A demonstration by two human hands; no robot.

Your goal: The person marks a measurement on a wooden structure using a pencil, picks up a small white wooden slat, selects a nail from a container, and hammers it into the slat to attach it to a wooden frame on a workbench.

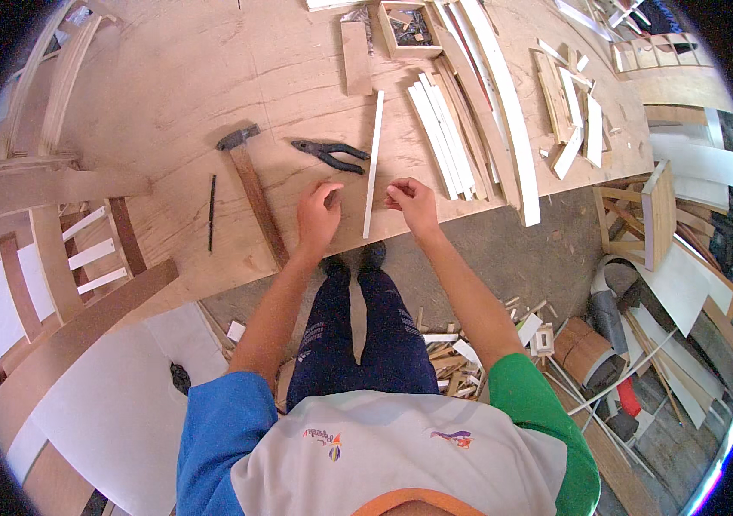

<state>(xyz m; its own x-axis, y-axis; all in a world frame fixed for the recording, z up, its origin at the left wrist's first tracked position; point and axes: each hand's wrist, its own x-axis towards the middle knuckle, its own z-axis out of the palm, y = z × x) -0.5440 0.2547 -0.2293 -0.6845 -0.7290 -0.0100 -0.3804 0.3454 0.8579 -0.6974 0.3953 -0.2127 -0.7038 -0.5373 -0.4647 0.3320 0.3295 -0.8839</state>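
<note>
A thin white wooden strip (373, 163) lies lengthwise on the plywood bench (186, 86), its near end between my hands. My left hand (318, 217) rests on the bench just left of the strip, fingers curled, thumb and forefinger pinched together; whether something small sits in them I cannot tell. My right hand (412, 205) sits just right of the strip, fingertips pinched near its edge. Black pliers (332, 154) lie beyond my left hand. A hammer (252, 185) with a wooden handle lies further left.
A black pencil-like rod (211, 212) lies left of the hammer. Several white strips (444, 133) are stacked right of my hands, with wood offcuts (574, 112) beyond. A small wooden box (407, 28) sits at the bench's far side. Chair frames (57, 249) stand left; scraps (461, 344) litter the floor.
</note>
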